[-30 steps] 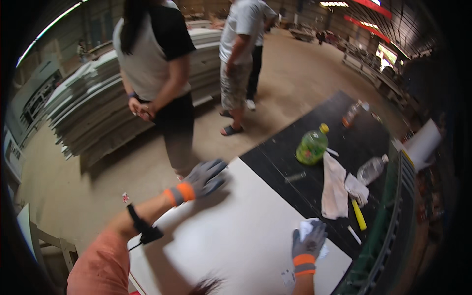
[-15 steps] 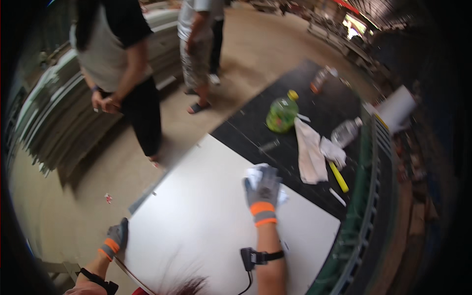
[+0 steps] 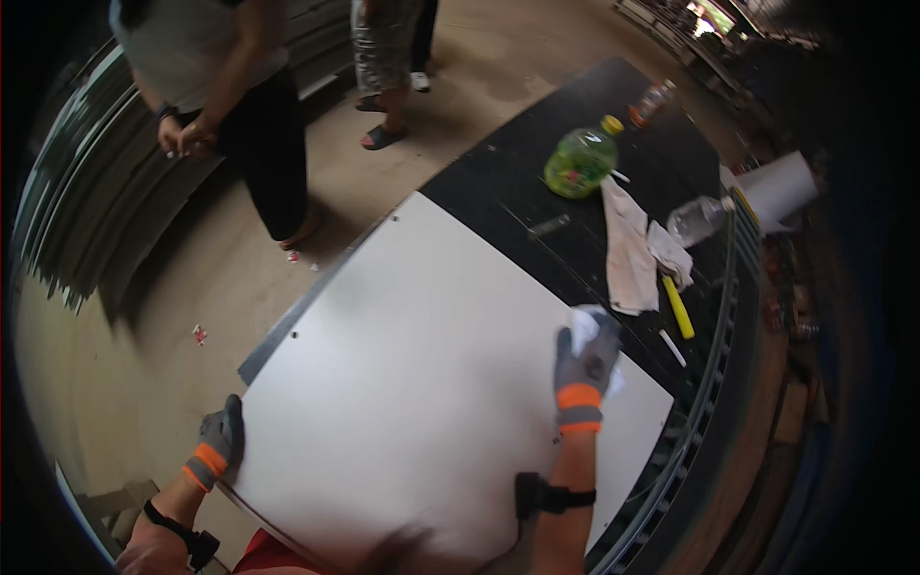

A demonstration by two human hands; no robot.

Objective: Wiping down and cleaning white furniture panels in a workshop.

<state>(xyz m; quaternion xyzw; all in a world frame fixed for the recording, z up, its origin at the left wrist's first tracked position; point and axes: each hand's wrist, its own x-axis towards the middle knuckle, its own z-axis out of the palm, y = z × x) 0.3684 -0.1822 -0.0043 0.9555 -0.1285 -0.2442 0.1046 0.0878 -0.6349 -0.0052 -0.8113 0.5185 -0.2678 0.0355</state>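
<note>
A large white panel [image 3: 412,326] with small dark holes near its edges lies flat before me. My left hand [image 3: 222,431], in a grey glove with an orange cuff, grips the panel's left edge; its thumb side shows and some fingers are hidden. My right hand [image 3: 587,355], gloved alike, presses a white cloth [image 3: 584,329] onto the panel near its far right edge. Part of the cloth sticks out beside the fingers, and the rest is under the palm.
Beyond the panel, a black tabletop [image 3: 498,182] bears a green-liquid bottle [image 3: 581,161], a clear bottle [image 3: 698,220], a smaller bottle [image 3: 652,103], a pale rag [image 3: 626,254] and a yellow tool [image 3: 678,309]. A person [image 3: 259,144] stands at far left by stacked boards [image 3: 105,182].
My right hand has slid with the cloth along the panel's far right edge toward the right corner. My left hand stays at the left edge. The view has tilted down a little.
</note>
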